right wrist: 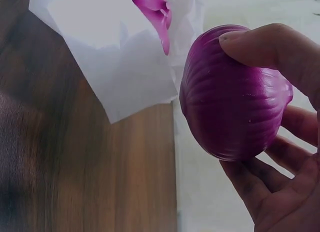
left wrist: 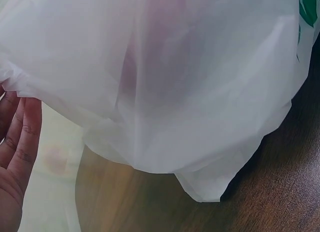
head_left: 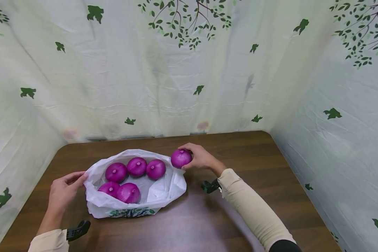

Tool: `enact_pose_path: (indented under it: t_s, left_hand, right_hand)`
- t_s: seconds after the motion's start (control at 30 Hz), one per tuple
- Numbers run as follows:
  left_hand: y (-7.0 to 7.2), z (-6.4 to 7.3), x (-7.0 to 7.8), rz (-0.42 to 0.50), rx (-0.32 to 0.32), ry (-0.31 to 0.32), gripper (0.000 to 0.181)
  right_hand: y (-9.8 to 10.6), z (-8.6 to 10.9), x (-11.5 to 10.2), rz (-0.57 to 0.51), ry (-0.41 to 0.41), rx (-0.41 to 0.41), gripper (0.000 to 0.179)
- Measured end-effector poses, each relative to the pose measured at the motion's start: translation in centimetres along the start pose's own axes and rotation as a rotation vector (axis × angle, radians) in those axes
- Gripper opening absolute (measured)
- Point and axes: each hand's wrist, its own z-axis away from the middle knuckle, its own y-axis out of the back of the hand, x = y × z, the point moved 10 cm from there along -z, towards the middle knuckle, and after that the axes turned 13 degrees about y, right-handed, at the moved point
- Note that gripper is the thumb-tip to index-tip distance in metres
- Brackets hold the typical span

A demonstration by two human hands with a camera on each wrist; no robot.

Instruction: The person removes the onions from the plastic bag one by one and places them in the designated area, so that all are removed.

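A white plastic bag lies with its mouth spread wide on the table, several purple onions inside it. My left hand pinches the bag's left rim between thumb and fingers; in the left wrist view the fingers meet the bag's edge. My right hand grips another purple onion at the bag's right rim. In the right wrist view that onion sits between the thumb and the fingers, with the white bag beside it.
The brown wooden table extends around the bag, with bare wood to the right and in front. A pale curtain with green leaf prints surrounds the table's back and sides. Dark wrist devices are worn on both wrists.
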Motion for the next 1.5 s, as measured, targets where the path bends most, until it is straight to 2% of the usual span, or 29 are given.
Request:
enact_pose_path:
  t_s: [0.73,1.0,1.23,1.5]
  left_hand:
    - [0.4,0.1,0.4,-0.003,0.002,-0.028,0.062]
    - [0.3,-0.1,0.2,-0.006,-0.007,-0.014,0.063]
    - [-0.3,0.0,-0.1,0.042,-0.037,0.013,0.066]
    - [0.0,0.1,0.2,0.027,-0.012,-0.005,0.063]
  right_hand:
    - [2.2,1.3,3.8,-0.038,-0.089,0.112,0.072]
    - [2.1,2.1,6.2,0.005,-0.113,0.121,0.071]
    - [1.9,2.7,7.2,0.008,-0.118,0.140,0.069]
    - [1.6,2.9,8.0,-0.023,-0.120,0.158,0.069]
